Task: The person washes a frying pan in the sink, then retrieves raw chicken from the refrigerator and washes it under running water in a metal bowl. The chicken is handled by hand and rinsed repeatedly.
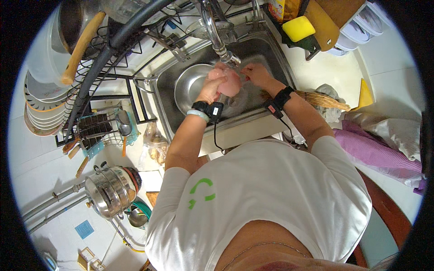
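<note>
My left hand (213,86) holds a piece of raw pale pink meat (230,83) under the chrome faucet (217,40). Beneath that hand, a round stainless steel bowl (184,86) rests in the steel sink (159,98). My right hand (256,74) is just right of the meat, apart from it, with its fingertips drawn together near the spout. Whether those fingertips pinch something small cannot be told. Each wrist wears a black strap with a small cabled box.
A wire rack with plates (47,115) and a wooden-handled pan (83,47) stands at left. Ladles (123,123) hang below it. Right of the sink are a yellow sponge (298,28), a cutting board (323,32) and a straw brush (318,99). A steel steamer pot (108,191) is lower left.
</note>
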